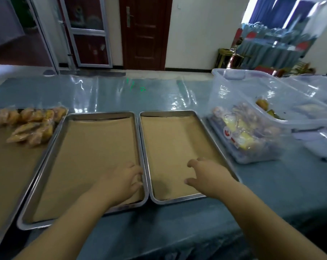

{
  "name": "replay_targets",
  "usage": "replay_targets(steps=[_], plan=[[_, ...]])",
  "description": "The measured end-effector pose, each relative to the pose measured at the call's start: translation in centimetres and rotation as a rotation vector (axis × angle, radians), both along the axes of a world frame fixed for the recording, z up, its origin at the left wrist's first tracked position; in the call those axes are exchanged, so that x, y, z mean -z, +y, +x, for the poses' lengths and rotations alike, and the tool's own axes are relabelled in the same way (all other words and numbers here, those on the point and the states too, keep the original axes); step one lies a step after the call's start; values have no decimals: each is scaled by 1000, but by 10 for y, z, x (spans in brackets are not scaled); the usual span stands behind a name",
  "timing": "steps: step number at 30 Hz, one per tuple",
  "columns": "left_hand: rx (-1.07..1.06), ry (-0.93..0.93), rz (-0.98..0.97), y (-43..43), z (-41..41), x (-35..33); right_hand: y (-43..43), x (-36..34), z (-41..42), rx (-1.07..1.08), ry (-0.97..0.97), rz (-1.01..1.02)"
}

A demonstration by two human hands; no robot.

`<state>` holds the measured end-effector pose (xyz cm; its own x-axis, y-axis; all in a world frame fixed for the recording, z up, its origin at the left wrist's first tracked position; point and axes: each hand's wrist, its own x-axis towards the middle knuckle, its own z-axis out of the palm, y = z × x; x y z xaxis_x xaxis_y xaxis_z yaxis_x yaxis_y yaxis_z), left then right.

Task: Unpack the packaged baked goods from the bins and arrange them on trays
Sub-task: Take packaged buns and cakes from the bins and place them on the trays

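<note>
Two steel trays lined with brown paper lie side by side in front of me. My left hand (122,182) rests over the near right corner of the middle tray (76,117), its fingers curled against the rim. Above the near end of the right tray (177,113), my right hand (207,175) hovers with fingers loosely spread and holds nothing. Both trays carry only paper. A third tray (1,166) at the far left holds several wrapped yellow pastries (31,124). A clear plastic bin (239,128) at the right holds packaged baked goods.
A second clear bin (309,102) leans on the first at the far right, with a few items inside. The table (121,92) has a blue cloth under clear plastic sheeting. White packets (320,145) lie beyond the bins. Doors and a draped table stand behind.
</note>
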<state>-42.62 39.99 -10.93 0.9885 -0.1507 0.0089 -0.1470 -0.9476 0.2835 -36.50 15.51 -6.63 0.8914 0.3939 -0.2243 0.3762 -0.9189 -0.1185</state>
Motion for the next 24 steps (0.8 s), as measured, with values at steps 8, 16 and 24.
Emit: replay_targets(steps=[8,16,24], plan=[[63,-99,-50,-57,95,-21,-74,-34,72,-50,-81,11],[107,-332,-67,-125,187,-83,-130,-100,162,-202,-218,124],[173,-344,-48,-208,253,-145,-222,-138,238,-131,-314,228]])
